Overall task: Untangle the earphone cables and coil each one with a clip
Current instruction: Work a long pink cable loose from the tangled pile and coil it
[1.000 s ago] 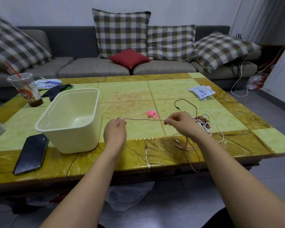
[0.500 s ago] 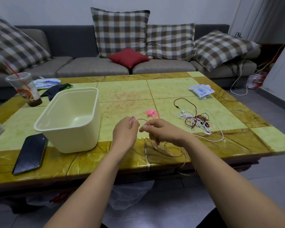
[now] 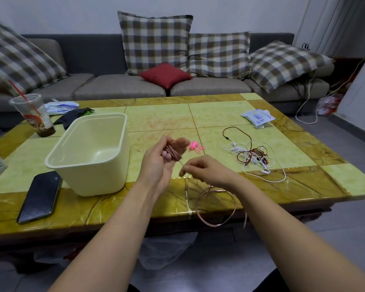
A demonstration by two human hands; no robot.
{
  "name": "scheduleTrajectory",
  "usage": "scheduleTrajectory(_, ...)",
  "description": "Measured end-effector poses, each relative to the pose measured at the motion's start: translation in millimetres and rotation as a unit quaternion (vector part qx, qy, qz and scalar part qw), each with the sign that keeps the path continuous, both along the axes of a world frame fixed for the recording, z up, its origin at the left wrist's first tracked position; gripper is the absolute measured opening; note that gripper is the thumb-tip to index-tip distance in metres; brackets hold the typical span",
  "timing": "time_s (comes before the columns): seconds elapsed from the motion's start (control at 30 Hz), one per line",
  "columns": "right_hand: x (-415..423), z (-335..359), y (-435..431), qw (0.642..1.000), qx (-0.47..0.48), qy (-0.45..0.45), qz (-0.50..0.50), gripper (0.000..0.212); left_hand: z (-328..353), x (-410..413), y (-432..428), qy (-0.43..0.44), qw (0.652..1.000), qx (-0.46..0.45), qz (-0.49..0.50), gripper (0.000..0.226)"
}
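**Hands.** Left hand (image 3: 159,159): centre of frame, raised above the table, palm turned toward the camera, fingers curled round several turns of the rose-gold cable (image 3: 217,204). Right hand (image 3: 202,170): just right of and below the left, knuckles up, thumb and forefinger closed on the strand that runs out of the left hand. Both forearms are bare and enter from the bottom edge.

**Surface.** Table (image 3: 160,114): pale green tiles with a glossy marbled ochre border.
- Cream plastic tub (image 3: 93,152), left of centre.
- Black phone (image 3: 40,197), face up, lower left, just beside the tub.
- Clear cup (image 3: 33,114) with a red straw and brown dregs, upper left.
- Dark cloth (image 3: 72,116), behind the tub.
- White packet (image 3: 258,118), right of centre, far side.

**Room.** Grey sofa (image 3: 118,87) across the top of the frame, with plaid cushions (image 3: 154,41) and one small red cushion (image 3: 165,74).

**Task items.**
- Rose-gold cable: thin and coppery-pink. Part is bundled in the left hand. The rest falls in a loose loop over the near table edge, below the right wrist.
- Pink clip (image 3: 195,146): lies on the tile just right of the left hand's fingertips.
- Tangle of white and dark red cables (image 3: 254,157): knotted heap on the table to the right, apart from both hands. One dark lead curls toward the far side.
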State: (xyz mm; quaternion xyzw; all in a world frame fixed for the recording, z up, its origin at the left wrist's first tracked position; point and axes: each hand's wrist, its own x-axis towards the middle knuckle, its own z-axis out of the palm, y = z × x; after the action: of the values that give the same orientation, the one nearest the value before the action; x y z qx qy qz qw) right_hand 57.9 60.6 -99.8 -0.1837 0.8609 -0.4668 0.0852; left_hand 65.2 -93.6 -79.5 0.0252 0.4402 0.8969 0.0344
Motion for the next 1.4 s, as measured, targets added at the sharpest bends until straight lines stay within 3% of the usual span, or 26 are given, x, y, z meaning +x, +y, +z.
scheduleTrajectory(0.03, 2.2, -0.2, -1.5, 0.999, 0.028, -0.007, 0.034, 0.024, -2.3, -0.3, 0.8, 0.025, 0.992, -0.110, 0.054, 0.032)
scheduleTrajectory(0.07, 3.7, 0.8, -2.8, 0.998, 0.042, -0.007, 0.053, 0.023, -6.0, 0.7, 1.3, 0.052, 0.962, -0.247, 0.107, 0.031)
scheduleTrajectory(0.13, 3.6, 5.3, -2.8, 0.998, 0.031, 0.019, 0.046, 0.023, -14.1, 4.5, 0.9, 0.138, 0.832, -0.509, 0.174, 0.026)
scheduleTrajectory(0.17, 3.0, 9.0, -2.0, 0.999, 0.014, 0.035, 0.028, 0.023, -17.0, 5.8, 0.5, 0.175, 0.770, -0.590, 0.171, 0.024)
scheduleTrajectory(0.2, 1.7, 11.5, 0.1, 0.999, -0.004, 0.048, 0.008, 0.023, -19.2, 5.5, 0.6, 0.185, 0.737, -0.634, 0.142, 0.026)
scheduleTrajectory(0.23, 0.3, 13.2, 2.7, 0.998, -0.017, 0.061, -0.011, 0.024, -20.3, 5.0, 1.6, 0.174, 0.743, -0.639, 0.098, 0.029)
scheduleTrajectory(0.33, -1.1, 12.1, 7.2, 0.995, -0.033, 0.082, -0.048, 0.025, -17.3, 6.9, 4.4, 0.100, 0.846, -0.523, -0.030, 0.040)
scheduleTrajectory(0.4, -1.3, 10.2, 8.8, 0.994, -0.052, 0.080, -0.051, 0.024, -10.6, 9.1, 2.1, 0.066, 0.893, -0.437, -0.092, 0.039)
scheduleTrajectory(0.57, -0.1, 12.9, 16.7, 0.996, -0.068, 0.061, 0.010, 0.023, -6.4, 7.0, -9.2, 0.008, 0.932, -0.321, -0.167, 0.026)
scheduleTrajectory(0.7, -3.1, 8.6, 18.2, 0.993, -0.100, 0.059, -0.015, 0.021, -3.9, 6.4, -10.2, -0.088, 0.972, -0.119, -0.184, 0.026)
scheduleTrajectory(0.83, -6.8, -2.1, 15.2, 0.995, -0.082, 0.033, -0.036, 0.024, 4.5, 8.0, -1.9, -0.148, 0.976, 0.085, -0.137, 0.034)
scheduleTrajectory(0.93, -5.4, -9.4, 8.9, 0.999, -0.030, -0.037, -0.002, 0.025, 1.2, 2.7, 4.4, -0.112, 0.983, 0.137, -0.052, 0.032)
scheduleTrajectory(1.0, -2.5, -9.5, 4.8, 0.997, 0.015, -0.075, 0.031, 0.023, -2.3, 0.0, 6.0, -0.053, 0.997, 0.062, 0.010, 0.028)
scheduleTrajectory(1.07, 0.6, -5.1, 2.1, 0.993, 0.050, -0.091, 0.059, 0.021, -6.3, -0.7, 4.1, 0.021, 0.988, -0.128, 0.082, 0.029)
scheduleTrajectory(1.1, 1.7, -1.5, 1.6, 0.993, 0.054, -0.091, 0.061, 0.022, -8.4, -0.4, 1.8, 0.054, 0.959, -0.250, 0.118, 0.031)
scheduleTrajectory(1.2, 2.8, 10.7, 6.2, 0.998, 0.010, -0.059, 0.013, 0.031, -19.1, -1.1, -6.1, 0.141, 0.818, -0.531, 0.168, 0.032)
scheduleTrajectory(1.27, 0.7, 16.7, 13.3, 0.999, -0.032, -0.029, -0.033, 0.037, -25.2, -1.4, -8.8, 0.154, 0.772, -0.605, 0.117, 0.029)
scheduleTrajectory(1.4, -3.5, 18.6, 25.9, 0.993, -0.049, 0.004, -0.106, 0.041, -31.2, 2.2, -6.2, 0.155, 0.745, -0.649, -0.011, 0.030)
